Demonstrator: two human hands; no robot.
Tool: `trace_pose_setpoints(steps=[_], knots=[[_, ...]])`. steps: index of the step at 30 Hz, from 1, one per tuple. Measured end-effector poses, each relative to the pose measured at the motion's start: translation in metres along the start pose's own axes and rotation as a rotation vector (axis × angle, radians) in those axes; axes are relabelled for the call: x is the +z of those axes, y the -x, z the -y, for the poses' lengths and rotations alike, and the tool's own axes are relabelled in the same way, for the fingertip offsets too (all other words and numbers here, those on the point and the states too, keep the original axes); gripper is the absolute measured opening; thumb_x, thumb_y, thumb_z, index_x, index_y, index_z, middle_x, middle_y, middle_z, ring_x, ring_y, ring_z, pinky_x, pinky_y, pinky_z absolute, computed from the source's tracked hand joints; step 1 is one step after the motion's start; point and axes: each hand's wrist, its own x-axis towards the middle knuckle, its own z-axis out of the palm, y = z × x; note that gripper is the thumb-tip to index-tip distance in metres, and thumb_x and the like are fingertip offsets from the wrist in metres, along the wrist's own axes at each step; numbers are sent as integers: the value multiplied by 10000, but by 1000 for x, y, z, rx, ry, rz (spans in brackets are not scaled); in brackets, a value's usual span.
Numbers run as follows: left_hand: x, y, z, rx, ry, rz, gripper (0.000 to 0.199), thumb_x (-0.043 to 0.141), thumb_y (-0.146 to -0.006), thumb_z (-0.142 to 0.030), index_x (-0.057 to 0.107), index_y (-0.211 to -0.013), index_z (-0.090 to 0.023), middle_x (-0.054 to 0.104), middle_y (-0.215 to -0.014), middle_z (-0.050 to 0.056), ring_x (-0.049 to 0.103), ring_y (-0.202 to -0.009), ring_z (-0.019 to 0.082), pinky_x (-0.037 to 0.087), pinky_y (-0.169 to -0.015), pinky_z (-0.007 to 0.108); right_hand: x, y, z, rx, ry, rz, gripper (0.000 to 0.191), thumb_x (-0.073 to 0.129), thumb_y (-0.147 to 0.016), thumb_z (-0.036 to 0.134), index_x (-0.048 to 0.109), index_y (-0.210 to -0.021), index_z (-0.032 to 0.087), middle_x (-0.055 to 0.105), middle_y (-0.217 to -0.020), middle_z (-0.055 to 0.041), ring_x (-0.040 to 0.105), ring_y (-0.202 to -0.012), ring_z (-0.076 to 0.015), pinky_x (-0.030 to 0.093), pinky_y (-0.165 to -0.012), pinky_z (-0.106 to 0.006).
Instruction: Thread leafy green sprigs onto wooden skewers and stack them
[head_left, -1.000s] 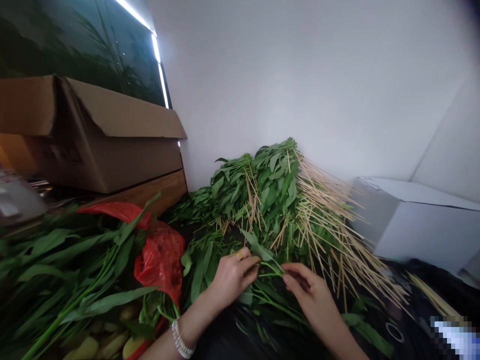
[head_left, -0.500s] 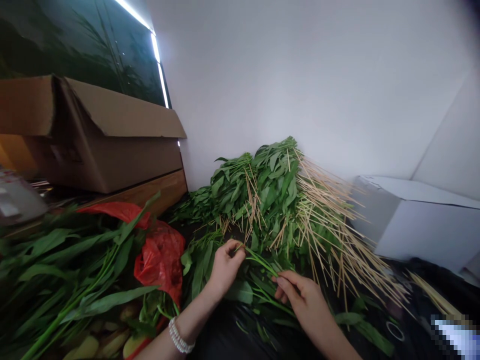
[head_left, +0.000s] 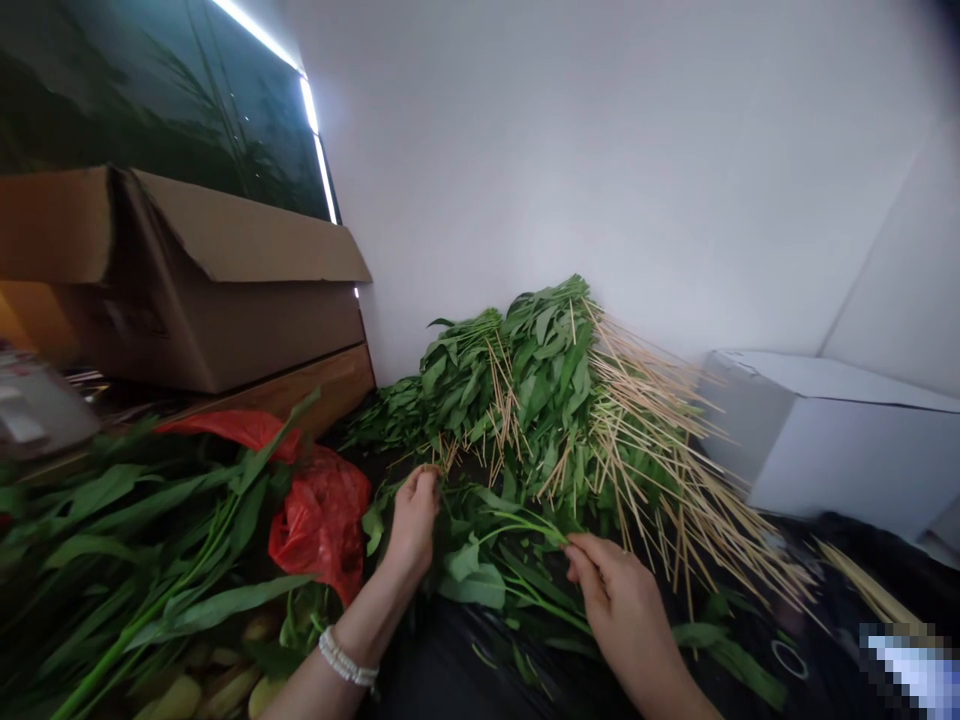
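Observation:
My right hand (head_left: 619, 590) pinches the end of a green leafy stem (head_left: 517, 518), whose leaves spread to the left. My left hand (head_left: 418, 510), with a white beaded bracelet (head_left: 345, 660) on its wrist, is closed near more leaves; whatever its fingertips hold is too small to name. Beyond both hands, leafy bundles on thin wooden sticks (head_left: 551, 350) lean against the wall, their sticks fanning out to the right. Loose leaves and stem pieces lie on black plastic (head_left: 450, 655) below.
At the left are an open cardboard box (head_left: 262, 325), a red plastic bag (head_left: 322, 515) and a heap of long leafy stems (head_left: 112, 560). A white box (head_left: 847, 440) and a pale ring (head_left: 789, 660) are at the right.
My left hand has moved left, away from the stem and my right hand. My right hand has shifted slightly right, still pinching the stem, and leaves now show between the hands.

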Motion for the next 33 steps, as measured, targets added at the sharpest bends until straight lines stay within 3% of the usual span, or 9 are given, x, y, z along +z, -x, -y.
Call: trace_pose_setpoints(steps=[2, 4, 7, 12, 17, 23, 29, 33], knots=[[-1, 2, -3, 138, -98, 52, 207, 467, -828, -373, 536, -753, -193, 398, -591, -56, 392, -536, 116, 327, -505, 218, 2, 1, -1, -63, 44, -34, 296, 395, -973, 327, 668, -945, 217, 699, -810, -51, 652, -746, -200, 464, -709, -317], [1, 8, -5, 345, -230, 99, 240, 412, -898, -349, 538, -760, -199, 497, -735, -5, 489, -718, 159, 410, -680, 266, 4, 1, 0, -110, 92, -51, 272, 404, -972, 288, 665, -965, 212, 705, -858, -55, 655, -791, -204, 461, -733, -325], [1, 15, -7, 536, -342, 142, 262, 341, -964, -317, 515, -800, -210, 522, -869, 32, 505, -875, 190, 403, -833, 313, 4, 1, 1, -156, 163, -52, 261, 406, -972, 246, 664, -965, 208, 702, -863, -51, 646, -791, -202, 445, -748, -333], [-1, 27, -15, 542, -449, 345, 251, 307, -994, -312, 507, -880, -213, 542, -824, 26, 532, -781, 175, 431, -764, 292, 3, 0, 0, -176, 214, -50, 268, 388, -980, 224, 655, -972, 201, 696, -855, -47, 632, -780, -202, 415, -732, -336], [1, 36, -20, 594, -600, 637, 163, 523, -926, -332, 631, -924, -209, 635, -870, 33, 589, -821, 180, 444, -763, 276, 3, 0, 1, -189, 241, -38, 278, 373, -985, 209, 650, -969, 198, 694, -852, -47, 626, -782, -203, 398, -740, -341], [2, 35, -12, 697, -716, 768, 238, 495, -946, -292, 706, -1032, -226, 639, -853, 42, 599, -771, 161, 451, -698, 247, 3, 0, 3, -212, 262, -43, 269, 373, -987, 198, 642, -962, 200, 690, -844, -45, 616, -778, -205, 374, -737, -342], [4, 36, -7, 738, -764, 787, 157, 530, -863, -169, 682, -884, -205, 594, -786, 21, 565, -727, 153, 415, -647, 233, 3, 1, 4, -208, 230, -33, 259, 373, -989, 199, 630, -958, 204, 683, -841, -39, 605, -783, -208, 348, -743, -340], [7, 33, -5, 687, -720, 635, 146, 498, -784, -114, 620, -753, -187, 539, -729, 10, 529, -689, 152, 390, -635, 238, 5, 2, 7, -202, 212, -13, 240, 387, -981, 192, 623, -941, 211, 673, -819, -28, 595, -765, -209, 335, -740, -338]])
